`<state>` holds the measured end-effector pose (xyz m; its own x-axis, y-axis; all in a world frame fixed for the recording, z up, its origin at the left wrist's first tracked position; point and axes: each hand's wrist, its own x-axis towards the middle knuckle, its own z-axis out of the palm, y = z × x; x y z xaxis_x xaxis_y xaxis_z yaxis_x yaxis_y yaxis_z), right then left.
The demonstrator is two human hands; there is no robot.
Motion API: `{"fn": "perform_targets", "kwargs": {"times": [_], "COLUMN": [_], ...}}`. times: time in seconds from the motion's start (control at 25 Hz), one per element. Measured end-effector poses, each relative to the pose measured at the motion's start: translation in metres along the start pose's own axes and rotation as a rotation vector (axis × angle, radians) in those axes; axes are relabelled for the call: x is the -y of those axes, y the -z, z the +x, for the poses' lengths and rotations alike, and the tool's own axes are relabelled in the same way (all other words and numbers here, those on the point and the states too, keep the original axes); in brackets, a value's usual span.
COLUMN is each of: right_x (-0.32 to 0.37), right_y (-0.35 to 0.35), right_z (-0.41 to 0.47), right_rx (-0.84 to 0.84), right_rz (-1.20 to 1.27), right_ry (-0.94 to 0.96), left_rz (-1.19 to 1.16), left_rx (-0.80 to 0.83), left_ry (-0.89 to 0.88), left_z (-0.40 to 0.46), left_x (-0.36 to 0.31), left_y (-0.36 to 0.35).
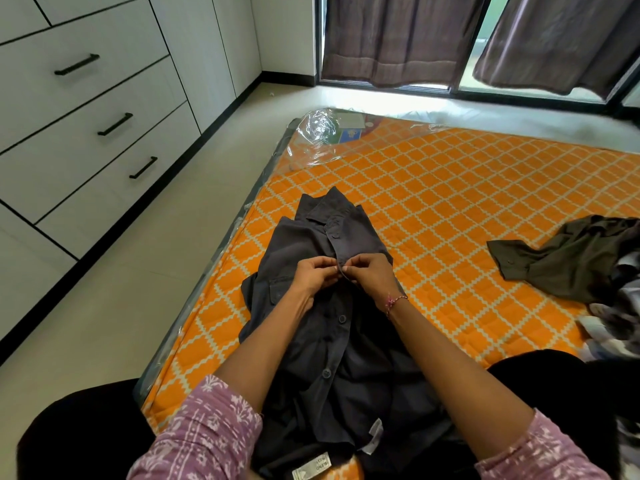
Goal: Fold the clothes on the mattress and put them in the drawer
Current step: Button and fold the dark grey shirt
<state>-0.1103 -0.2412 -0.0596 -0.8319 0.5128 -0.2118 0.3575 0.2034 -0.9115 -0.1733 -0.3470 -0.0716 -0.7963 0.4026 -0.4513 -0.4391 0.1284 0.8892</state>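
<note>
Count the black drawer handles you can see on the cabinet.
3. The top handle is highest at left, the middle handle lies below it to the right, and the bottom handle is lowest. More may lie outside the frame.

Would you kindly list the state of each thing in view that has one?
Dark grey shirt: spread flat on mattress, partly buttoned.
Left hand: pinching the shirt placket.
Right hand: pinching the placket too.
Olive shirt: crumpled, unfolded.
Drawers: all closed.
Curtains: hanging, parted.
</note>
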Motion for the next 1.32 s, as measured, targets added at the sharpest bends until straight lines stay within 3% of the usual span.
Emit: {"fn": "perform_targets", "kwargs": {"times": [0.12, 0.28, 0.44, 0.56, 0.68, 0.8, 0.88, 1.0, 1.16, 1.24, 1.32], "right_x": [0.004, 0.004, 0.005, 0.013, 0.024, 0.032, 0.036, 0.043, 0.050, 0.050, 0.045], "right_y": [-0.007, -0.020, -0.015, -0.004, 0.011, 0.017, 0.019, 0.022, 0.021, 0.018, 0.019], "right_z": [0.001, -0.009, -0.001, 0.008, 0.015, 0.022, 0.026, 0.036, 0.051, 0.056, 0.057], "right_rx": [-0.138, -0.266, -0.256, -0.091, 0.087, 0.176, 0.176, 0.165, 0.149, 0.089, 0.038], "right_rz": [-0.368, -0.517, -0.306, 0.090, 0.388, 0.453, 0.515, 0.561, 0.566, 0.554, 0.434], "right_ry": [0.125, 0.191, 0.126, -0.098, -0.340, -0.416, -0.447, -0.465, -0.465, -0.420, -0.315], "left_rz": [-0.076, 0.093, 0.018, 0.054, 0.038, -0.021, 0.083, 0.370, 0.450, 0.566, 0.688], "left_rx": [-0.124, -0.242, -0.149, -0.142, -0.029, 0.090, 0.114, 0.082, 0.001, -0.108, -0.080], "left_ry": [0.071, 0.068, 0.069, -0.049, -0.078, -0.073, -0.116, -0.212, -0.216, -0.303, -0.287], "left_z": [0.000, 0.007, 0.008, 0.007, 0.008, 0.010, 0.011, 0.012, 0.012, 0.006, -0.002], "left_x": [-0.004, -0.006, -0.006, -0.006, -0.009, -0.014, -0.020, -0.036, -0.052, -0.042, -0.018], "left_y": [-0.009, -0.017, -0.018, -0.021, -0.018, -0.013, -0.011, -0.006, -0.001, -0.007, -0.014]}}
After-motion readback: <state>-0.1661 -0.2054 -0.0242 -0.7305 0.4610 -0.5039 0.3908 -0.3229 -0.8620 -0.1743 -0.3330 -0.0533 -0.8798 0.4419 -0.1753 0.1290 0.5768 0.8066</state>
